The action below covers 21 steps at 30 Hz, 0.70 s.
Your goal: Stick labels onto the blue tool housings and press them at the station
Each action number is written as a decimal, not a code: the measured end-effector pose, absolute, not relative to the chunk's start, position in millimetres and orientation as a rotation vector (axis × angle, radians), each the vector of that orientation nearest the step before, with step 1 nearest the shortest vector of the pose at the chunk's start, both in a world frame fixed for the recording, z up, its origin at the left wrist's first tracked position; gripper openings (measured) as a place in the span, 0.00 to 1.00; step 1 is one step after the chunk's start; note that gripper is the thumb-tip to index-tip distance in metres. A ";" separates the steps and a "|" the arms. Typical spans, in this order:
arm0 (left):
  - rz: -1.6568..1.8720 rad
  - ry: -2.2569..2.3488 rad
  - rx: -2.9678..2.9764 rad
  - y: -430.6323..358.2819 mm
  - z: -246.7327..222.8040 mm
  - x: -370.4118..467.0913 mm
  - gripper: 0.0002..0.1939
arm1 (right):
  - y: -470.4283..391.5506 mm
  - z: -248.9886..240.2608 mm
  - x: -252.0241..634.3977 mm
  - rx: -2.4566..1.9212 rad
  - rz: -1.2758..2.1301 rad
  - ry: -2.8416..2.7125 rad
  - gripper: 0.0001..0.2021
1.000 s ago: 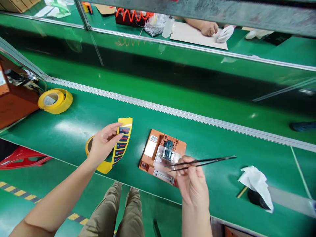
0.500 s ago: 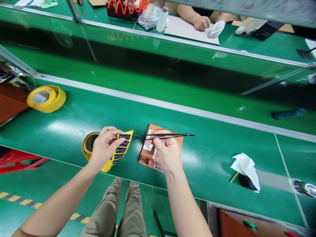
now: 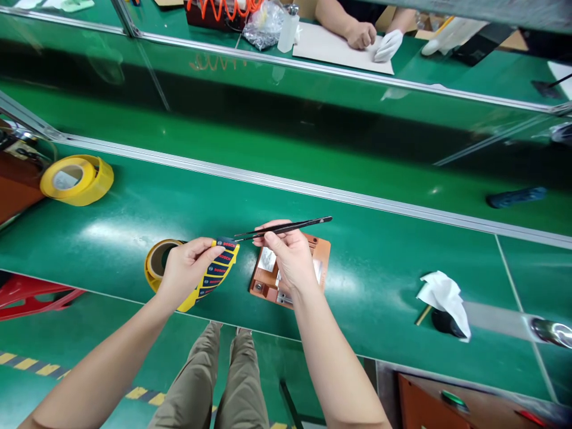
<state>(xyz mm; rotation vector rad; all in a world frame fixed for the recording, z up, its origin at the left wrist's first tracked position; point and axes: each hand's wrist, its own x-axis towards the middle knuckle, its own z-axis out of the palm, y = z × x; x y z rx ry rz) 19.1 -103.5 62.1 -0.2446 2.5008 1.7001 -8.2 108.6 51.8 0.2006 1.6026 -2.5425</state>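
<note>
My left hand (image 3: 185, 268) pinches the end of a yellow strip with dark labels (image 3: 217, 269) that read BOSCH. The strip curves down beside a yellow roll (image 3: 154, 262) near the bench's front edge. Black tweezers (image 3: 299, 225) are held in my right hand (image 3: 290, 253), their tips pointing left at the top label by my left fingertips. Whether the tips grip that label is too small to tell. Under and behind my right hand lies an orange-brown fixture (image 3: 324, 250) with metal parts, partly covered by the hand.
A larger yellow roll (image 3: 77, 180) sits at the left. To the right, a white cloth (image 3: 443, 298) drapes over a dark object. Beyond the metal rail (image 3: 250, 179), a person's hands, one in a white glove (image 3: 388, 46), rest on a board (image 3: 330, 50).
My right hand and the tweezers have moved left and slightly up, and the tips now meet the strip's top label. More of the fixture shows. My left hand still holds the strip.
</note>
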 end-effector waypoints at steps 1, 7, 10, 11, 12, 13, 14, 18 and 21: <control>1.674 2.527 -0.226 -103.5 62.0 19.2 0.14 | 109.5 50.1 -9.7 0.203 -2.535 1.588 0.13; 1.616 2.610 -0.129 -101.5 59.1 19.3 0.13 | 113.6 46.4 -14.5 0.192 -2.503 1.502 0.13; 1.625 2.609 -0.130 -97.5 61.0 17.9 0.13 | 114.9 47.7 -14.9 0.188 -2.494 1.495 0.13; 1.621 2.593 -0.148 -95.7 62.0 17.2 0.13 | 115.5 47.8 -14.7 0.193 -2.492 1.511 0.12; 1.621 2.564 -0.169 -93.9 62.8 16.3 0.13 | 116.5 47.7 -14.4 0.203 -2.491 1.539 0.12; 1.631 2.522 -0.195 -91.9 63.3 15.2 0.14 | 117.7 47.3 -13.9 0.214 -2.495 1.575 0.12; 1.654 2.472 -0.223 -89.7 63.3 13.9 0.14 | 119.3 46.6 -13.3 0.227 -2.507 1.614 0.12; 1.868 2.302 -0.275 -78.0 60.3 6.1 0.14 | 129.2 42.5 -9.6 0.240 -2.579 1.712 0.11; 2.020 2.137 -0.326 -65.0 58.7 -0.3 0.15 | 138.6 40.1 -5.3 0.250 -2.614 1.743 0.10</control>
